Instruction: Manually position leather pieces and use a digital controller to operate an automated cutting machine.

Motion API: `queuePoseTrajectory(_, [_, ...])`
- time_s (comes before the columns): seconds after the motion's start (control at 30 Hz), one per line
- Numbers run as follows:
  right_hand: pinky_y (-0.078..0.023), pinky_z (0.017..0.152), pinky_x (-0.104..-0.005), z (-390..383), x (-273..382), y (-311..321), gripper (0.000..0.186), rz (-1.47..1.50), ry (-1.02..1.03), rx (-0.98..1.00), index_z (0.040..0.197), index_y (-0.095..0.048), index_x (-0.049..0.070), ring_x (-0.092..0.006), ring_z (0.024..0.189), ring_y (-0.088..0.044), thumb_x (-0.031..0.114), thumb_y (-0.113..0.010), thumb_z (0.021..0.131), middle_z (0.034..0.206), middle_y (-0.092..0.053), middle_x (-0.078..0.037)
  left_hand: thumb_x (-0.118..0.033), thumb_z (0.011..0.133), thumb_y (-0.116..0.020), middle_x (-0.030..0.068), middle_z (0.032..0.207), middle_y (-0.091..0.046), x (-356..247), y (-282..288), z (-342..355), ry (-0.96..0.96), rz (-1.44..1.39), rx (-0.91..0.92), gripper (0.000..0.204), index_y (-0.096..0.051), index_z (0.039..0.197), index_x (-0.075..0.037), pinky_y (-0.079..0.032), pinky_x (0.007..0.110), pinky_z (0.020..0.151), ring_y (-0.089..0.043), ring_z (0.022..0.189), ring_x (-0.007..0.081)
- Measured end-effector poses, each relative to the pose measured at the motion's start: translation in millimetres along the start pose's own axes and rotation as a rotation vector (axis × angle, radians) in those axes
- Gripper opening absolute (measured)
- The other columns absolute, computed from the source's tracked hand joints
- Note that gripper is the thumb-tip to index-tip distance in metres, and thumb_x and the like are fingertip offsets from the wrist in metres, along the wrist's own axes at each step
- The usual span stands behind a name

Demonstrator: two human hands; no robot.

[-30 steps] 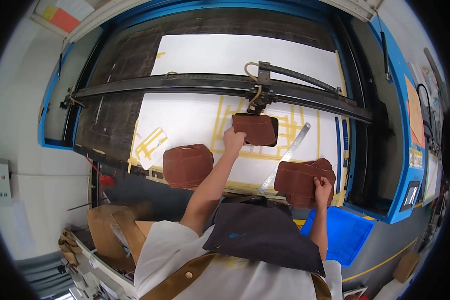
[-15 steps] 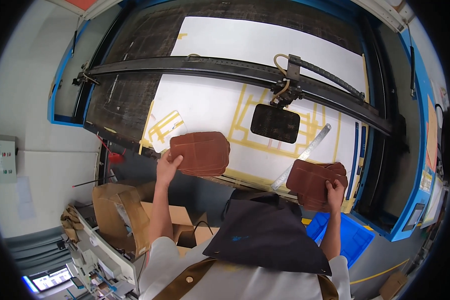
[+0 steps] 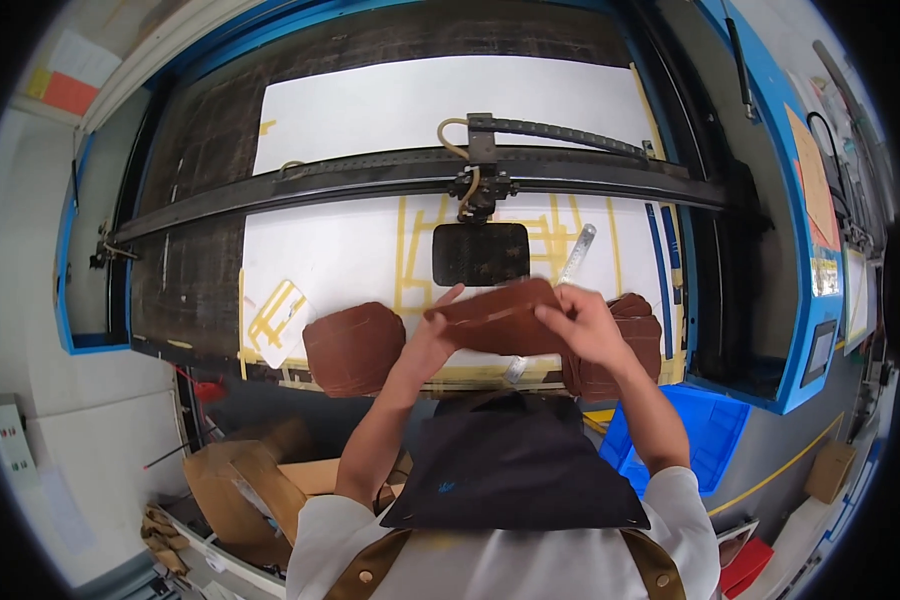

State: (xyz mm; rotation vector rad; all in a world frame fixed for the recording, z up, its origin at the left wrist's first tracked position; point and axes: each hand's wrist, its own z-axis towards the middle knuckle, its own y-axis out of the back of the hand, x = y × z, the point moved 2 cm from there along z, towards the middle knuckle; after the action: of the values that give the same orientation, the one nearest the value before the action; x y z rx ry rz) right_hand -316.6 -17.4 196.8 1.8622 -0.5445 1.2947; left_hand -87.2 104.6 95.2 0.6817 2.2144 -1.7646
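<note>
Held piece: a brown leather piece (image 3: pixel 500 318) is lifted flat between both hands, just off the machine bed (image 3: pixel 370 110) at 6 o'clock of the black piece (image 3: pixel 480 253).
Left hand (image 3: pixel 432 335): pinches the piece's left edge, fingers on top, forearm rising from the lower edge.
Right hand (image 3: pixel 580 325): grips the right edge, fingers curled over it.
Why so: judged, a two-edge hold keeps the limp leather level.
Stacks: one brown pile (image 3: pixel 355 347) at 9 o'clock, another (image 3: pixel 635 340) at 3 o'clock, within reach.
Cutter head (image 3: pixel 478 185): at 12 o'clock above the black piece.
</note>
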Motion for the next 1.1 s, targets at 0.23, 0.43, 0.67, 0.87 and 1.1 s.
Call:
queuePoseTrajectory(0.23, [-0.043, 0.056, -0.0355, 63.2, -130.3, -38.6, 0.030, -0.072, -0.205, -0.093, 0.070, -0.055, 0.000, -0.0214, 0.056, -0.051, 0.022, -0.072, 0.083, 0.060, -0.054, -0.011, -0.024, 0.091, -0.068, 0.0084, 0.118, -0.065, -13.6, 65.2, 42.8, 0.202, 0.441, -0.330, 0.041, -0.058, 0.125, -0.003, -0.048, 0.034, 0.094, -0.061, 0.107, 0.0175])
queuePoseTrajectory(0.43, [-0.046, 0.056, -0.0390, 107.1, -163.8, -60.2, 0.038, -0.172, -0.186, -0.233, 0.064, -0.049, 0.003, -0.0258, 0.055, -0.059, 0.027, -0.074, 0.081, 0.059, -0.057, -0.013, -0.011, 0.087, -0.071, 0.0045, 0.096, -0.070, -39.6, 90.9, 98.5, 0.021, 0.827, -0.432, 0.021, -0.067, 0.105, 0.000, -0.052, 0.027, 0.076, -0.065, 0.085, 0.0110])
queuePoseTrajectory(0.67, [-0.049, 0.051, -0.0337, 122.7, -151.7, -62.5, 0.034, 0.012, -0.306, -0.327, 0.068, -0.049, 0.003, -0.0203, 0.049, -0.064, 0.022, -0.071, 0.085, 0.058, -0.059, -0.010, -0.016, 0.084, -0.075, 0.0025, 0.083, -0.069, -53.1, 94.7, 122.7, -0.102, 1.220, -0.587, 0.024, -0.066, 0.100, -0.001, -0.050, 0.026, 0.066, -0.063, 0.071, 0.0092])
queuePoseTrajectory(0.87, [-0.051, 0.053, -0.0316, 117.3, -151.7, -64.1, 0.020, 0.019, -0.286, -0.418, 0.085, -0.063, 0.001, -0.0191, 0.054, -0.066, 0.019, -0.070, 0.086, 0.063, -0.062, -0.007, -0.012, 0.070, -0.082, 0.0050, 0.078, -0.067, -47.7, 89.0, 114.2, -0.139, 1.498, -0.585, 0.038, -0.065, 0.103, -0.003, -0.051, 0.031, 0.067, -0.064, 0.069, 0.0170])
queuePoseTrajectory(1.1, [-0.050, 0.055, -0.0284, 120.9, -158.3, -61.6, 0.014, 0.017, -0.250, -0.391, 0.091, -0.064, 0.000, -0.0138, 0.056, -0.065, 0.011, -0.070, 0.084, 0.067, -0.061, -0.004, -0.012, 0.070, -0.083, 0.0048, 0.077, -0.066, -46.8, 90.4, 109.2, -0.107, 1.521, -0.616, 0.037, -0.065, 0.101, -0.003, -0.051, 0.032, 0.067, -0.063, 0.069, 0.0177])
